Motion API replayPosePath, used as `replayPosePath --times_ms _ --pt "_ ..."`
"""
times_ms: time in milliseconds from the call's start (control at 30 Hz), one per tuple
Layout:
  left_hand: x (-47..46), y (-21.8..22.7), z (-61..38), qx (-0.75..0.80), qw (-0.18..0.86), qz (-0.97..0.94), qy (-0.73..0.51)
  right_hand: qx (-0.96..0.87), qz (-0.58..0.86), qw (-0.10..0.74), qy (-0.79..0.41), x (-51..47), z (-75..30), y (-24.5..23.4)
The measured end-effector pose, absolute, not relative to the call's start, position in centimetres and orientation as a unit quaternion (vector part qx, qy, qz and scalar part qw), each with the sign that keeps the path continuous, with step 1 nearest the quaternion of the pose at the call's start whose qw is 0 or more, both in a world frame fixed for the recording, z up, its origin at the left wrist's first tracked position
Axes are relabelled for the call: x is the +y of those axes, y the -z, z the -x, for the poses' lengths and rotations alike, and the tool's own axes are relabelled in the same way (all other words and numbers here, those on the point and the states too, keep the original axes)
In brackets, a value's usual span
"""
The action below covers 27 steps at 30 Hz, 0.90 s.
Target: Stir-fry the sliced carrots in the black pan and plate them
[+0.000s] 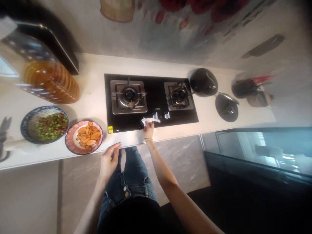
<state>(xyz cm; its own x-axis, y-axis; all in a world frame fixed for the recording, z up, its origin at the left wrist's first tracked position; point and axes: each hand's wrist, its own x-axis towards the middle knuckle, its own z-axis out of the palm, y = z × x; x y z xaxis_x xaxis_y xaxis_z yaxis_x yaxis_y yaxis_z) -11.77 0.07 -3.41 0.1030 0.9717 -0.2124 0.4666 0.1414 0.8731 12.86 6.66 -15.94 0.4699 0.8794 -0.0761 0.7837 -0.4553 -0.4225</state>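
Observation:
My right hand [148, 129] presses a crumpled white tissue [151, 120] onto the front of the black glass gas hob [156, 94], just below the two control knobs [167, 115]. Its fingers are closed on the tissue. By the counter's front edge is my left hand [110, 160], holding nothing, with thumb and fingers apart. Nearest to it on the counter is a pink-rimmed plate [69, 138] of orange slices of food. The hob has a large left burner [129, 95] and a smaller right burner [180, 95], both with metal pan supports.
A blue-rimmed bowl [24, 130] with chopped green food stands at the left, before a large bottle of amber liquid [52, 81]. Right of the hob are a dark pan [203, 82], a round lid [226, 108] and a dark pot [242, 88]. The white counter [90, 70] runs along the wall.

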Motion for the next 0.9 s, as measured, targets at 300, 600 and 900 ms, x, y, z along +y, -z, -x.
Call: replayPosePath --times_ms 300,600,900 --pt "-0.5 3.0 11.6 0.592 0.456 -0.603 -0.279 -0.664 0.676 0.166 -0.274 7.7 -0.2 15.8" --pt "-0.8 2.9 11.8 0.591 0.467 -0.603 -0.263 -0.685 0.596 0.265 -0.325 2.6 -9.4 14.8" --pt "-2.1 6.2 13.5 0.617 0.606 -0.426 -0.267 -0.31 0.886 0.337 -0.069 -0.5 -30.9 13.2"
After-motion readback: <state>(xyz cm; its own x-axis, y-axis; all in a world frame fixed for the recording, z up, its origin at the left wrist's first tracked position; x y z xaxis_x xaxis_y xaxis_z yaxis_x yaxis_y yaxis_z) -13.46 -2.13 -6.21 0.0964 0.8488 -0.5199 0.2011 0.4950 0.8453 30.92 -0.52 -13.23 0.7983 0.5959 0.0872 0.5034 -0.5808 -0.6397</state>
